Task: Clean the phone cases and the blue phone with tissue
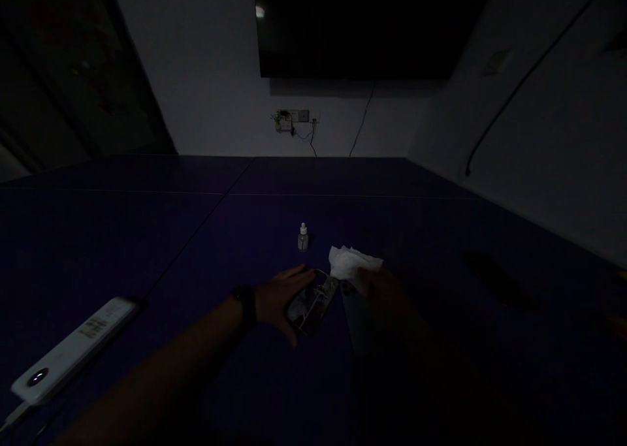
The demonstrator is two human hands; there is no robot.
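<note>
The room is very dark. My left hand (279, 304), with a dark band on its wrist, grips the left side of a phone (316, 302) with a patterned, shiny face. Its fingers reach along the upper edge and the thumb lies by the lower corner. In my right hand (386, 294) is a crumpled white tissue (350, 262), held by closed fingers. Beneath that hand lies a second, bluish-grey flat thing (361, 325) that looks like a phone, partly hidden by the hand and shadow. A small clear dropper bottle (303, 239) with a white top stands upright beyond both hands.
A white power strip (76, 348) with a cable lies at the left on the dark blue surface (264, 217). Wall sockets (296, 117) with plugs and cords sit below a large black screen (362, 28). A dark, unclear shape (494, 276) is at the right.
</note>
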